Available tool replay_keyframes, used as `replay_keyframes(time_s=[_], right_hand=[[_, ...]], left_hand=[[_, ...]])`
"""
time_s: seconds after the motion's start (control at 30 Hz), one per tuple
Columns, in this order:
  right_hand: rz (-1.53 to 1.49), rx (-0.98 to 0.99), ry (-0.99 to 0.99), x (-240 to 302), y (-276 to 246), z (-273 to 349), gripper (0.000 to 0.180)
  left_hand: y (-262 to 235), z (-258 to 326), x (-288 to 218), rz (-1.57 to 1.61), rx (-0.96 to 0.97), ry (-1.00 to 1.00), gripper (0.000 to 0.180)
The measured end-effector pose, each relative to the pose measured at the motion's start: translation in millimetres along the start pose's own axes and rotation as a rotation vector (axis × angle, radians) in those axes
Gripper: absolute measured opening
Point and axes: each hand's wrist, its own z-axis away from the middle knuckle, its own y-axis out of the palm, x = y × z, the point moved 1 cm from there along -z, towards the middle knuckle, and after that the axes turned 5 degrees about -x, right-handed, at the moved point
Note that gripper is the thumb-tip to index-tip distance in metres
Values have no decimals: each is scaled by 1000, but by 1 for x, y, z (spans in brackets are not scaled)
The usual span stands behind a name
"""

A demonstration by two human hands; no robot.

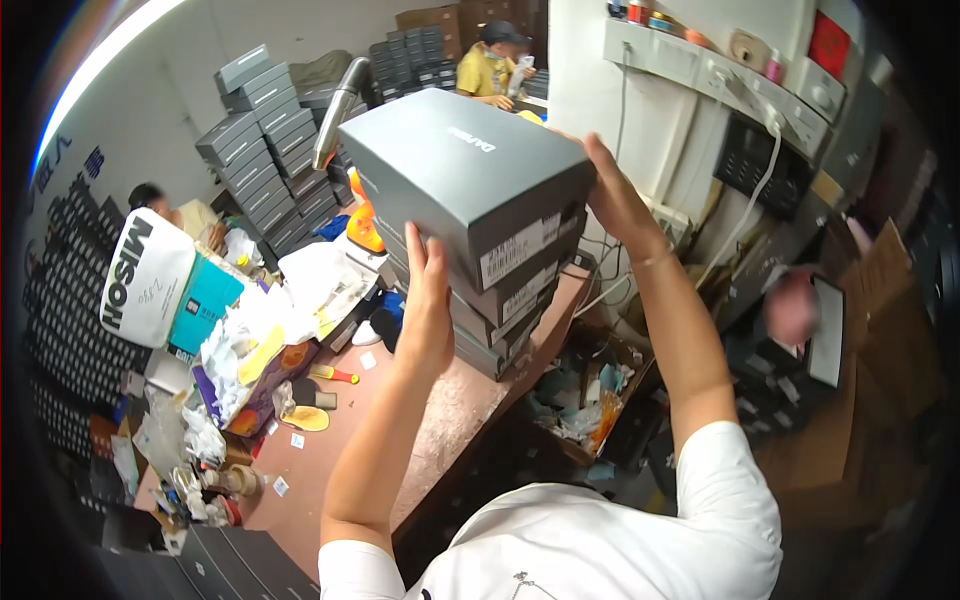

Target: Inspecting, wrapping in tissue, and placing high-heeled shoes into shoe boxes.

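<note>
While both hands press flat against its ends, I hold the grey shoebox (465, 170) on top of the box stack (500, 310): my left hand (425, 310) grips the near end, fingers wrapped upward, and my right hand (615, 195) clasps the far end. Below my left fingers the brown surface (440, 410) carries the stack, with paper clutter (270, 330) further left.

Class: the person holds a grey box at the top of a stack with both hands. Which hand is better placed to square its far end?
Probably the right hand: it grips the far end of the grey box. The left hand is pressed against the near side.
</note>
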Motion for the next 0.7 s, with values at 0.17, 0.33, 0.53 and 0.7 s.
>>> replay_keyframes(time_s=[0.17, 0.33, 0.53, 0.7], right_hand=[[-107, -139, -42, -101, -35, 28, 90], [-224, -294, 307, -182, -26, 65, 84], [-115, -460, 269, -206, -37, 45, 72], [718, -464, -250, -265, -51, 98, 41]], left_hand=[[-38, -12, 110, 43, -161, -48, 83], [-41, -39, 190, 200, -147, -68, 83], [8, -27, 132, 161, -219, -66, 83], [-76, 54, 133, -190, -283, -16, 74]])
